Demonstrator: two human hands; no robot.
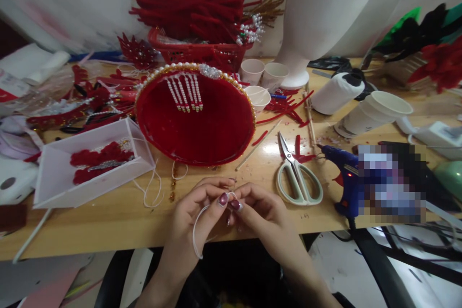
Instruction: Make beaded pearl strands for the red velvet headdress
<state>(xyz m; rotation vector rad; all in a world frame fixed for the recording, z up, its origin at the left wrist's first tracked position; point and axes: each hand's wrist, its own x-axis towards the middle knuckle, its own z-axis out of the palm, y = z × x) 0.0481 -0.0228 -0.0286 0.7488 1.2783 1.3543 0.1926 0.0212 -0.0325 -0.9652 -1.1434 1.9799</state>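
A thin white cord [196,231] runs between my left hand [204,211] and my right hand [262,209], which meet over the table's front edge. Both hands pinch the cord at the fingertips, where a small loop shows between the thumbs; one length hangs in a curve below my left thumb. Just beyond them stands a round red velvet headpiece [202,130], its rim lined with pearls and gold trim and several short bead strings hanging inside. More white cord [153,192] lies on the table left of my hands.
Green-handled scissors [299,180] and a blue glue gun [346,173] lie at the right. A white box [90,190] with red pieces stands at the left. Behind are a red basket [202,53], paper cups [276,73] and a white mannequin form [317,9].
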